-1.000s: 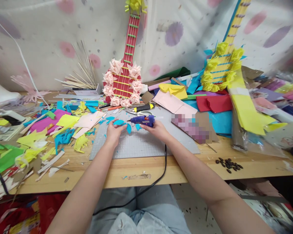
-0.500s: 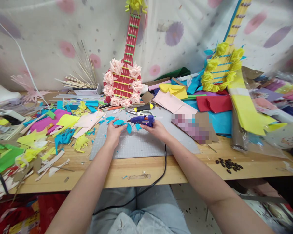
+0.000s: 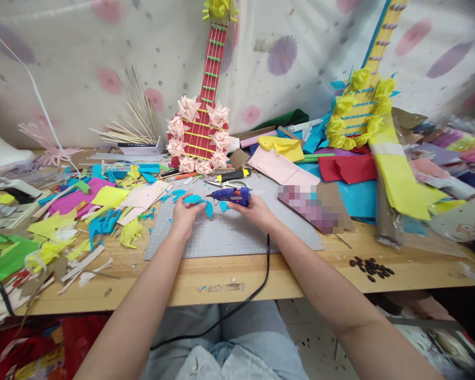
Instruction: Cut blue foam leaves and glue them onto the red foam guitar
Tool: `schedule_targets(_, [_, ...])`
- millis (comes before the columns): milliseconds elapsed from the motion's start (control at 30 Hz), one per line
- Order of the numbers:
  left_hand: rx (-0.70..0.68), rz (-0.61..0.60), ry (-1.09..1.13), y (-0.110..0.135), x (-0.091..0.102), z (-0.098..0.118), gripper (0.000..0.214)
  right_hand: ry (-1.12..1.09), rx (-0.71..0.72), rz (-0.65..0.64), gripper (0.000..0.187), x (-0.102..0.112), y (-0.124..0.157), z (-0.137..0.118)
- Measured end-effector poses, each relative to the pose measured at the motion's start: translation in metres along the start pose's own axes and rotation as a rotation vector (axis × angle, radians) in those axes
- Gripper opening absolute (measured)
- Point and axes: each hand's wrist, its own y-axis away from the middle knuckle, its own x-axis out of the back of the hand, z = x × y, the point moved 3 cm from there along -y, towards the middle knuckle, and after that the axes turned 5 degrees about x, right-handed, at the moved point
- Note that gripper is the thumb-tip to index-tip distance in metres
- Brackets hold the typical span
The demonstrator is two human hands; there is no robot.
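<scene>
My left hand [image 3: 184, 215] is closed on a blue paper leaf [image 3: 194, 199], pinched between thumb and fingers above the grey cutting mat [image 3: 229, 237]. My right hand [image 3: 256, 210] grips a dark blue glue gun [image 3: 231, 196], its nozzle pointing left, close to the leaf. From the gun's handle a black cord [image 3: 267, 264] drops over the table edge. More blue leaves lie around the two hands, some of them partly hidden. Just behind the gun are scissors [image 3: 233, 184] and a yellow-black utility knife [image 3: 233, 175].
A red paper guitar [image 3: 201, 132] with pink flowers stands behind the mat; a yellow one [image 3: 358, 111] leans at right. Paper scraps [image 3: 106, 195] cover the left side. Skewers [image 3: 134, 126] stand in a box. Folded coloured papers [image 3: 348, 169] and dark beads [image 3: 371, 268] lie right.
</scene>
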Motion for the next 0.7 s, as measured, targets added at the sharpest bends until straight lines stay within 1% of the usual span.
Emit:
schedule_targets(133, [0.005,0.0,0.007,0.0,0.0,0.0,0.059,0.034,-0.017,0.02,0.038,0.001,0.0,0.0])
schedule_targets(267, [0.01,-0.005,0.019,-0.001,0.001,0.0,0.06,0.003,-0.039,0.085,0.038,0.005,0.001,0.0])
schedule_targets(367, [0.024,-0.009,0.033,-0.002,0.002,0.0,0.057,0.024,-0.154,0.208,0.042,0.012,0.001,0.008])
schedule_targets(433, [0.032,-0.006,0.046,-0.003,0.002,-0.001,0.055,0.083,-0.241,0.315,0.046,0.021,0.0,0.018])
schedule_targets(500, [0.035,-0.009,0.054,-0.003,0.003,-0.001,0.053,0.138,-0.3,0.39,0.048,0.028,-0.003,0.03])
schedule_targets(600, [0.041,-0.015,0.059,-0.003,0.003,-0.001,0.053,0.237,-0.341,0.401,0.047,0.038,-0.008,0.046])
schedule_targets(700, [0.038,-0.02,0.068,-0.003,0.003,0.0,0.054,0.363,-0.374,0.373,0.048,0.043,-0.011,0.054])
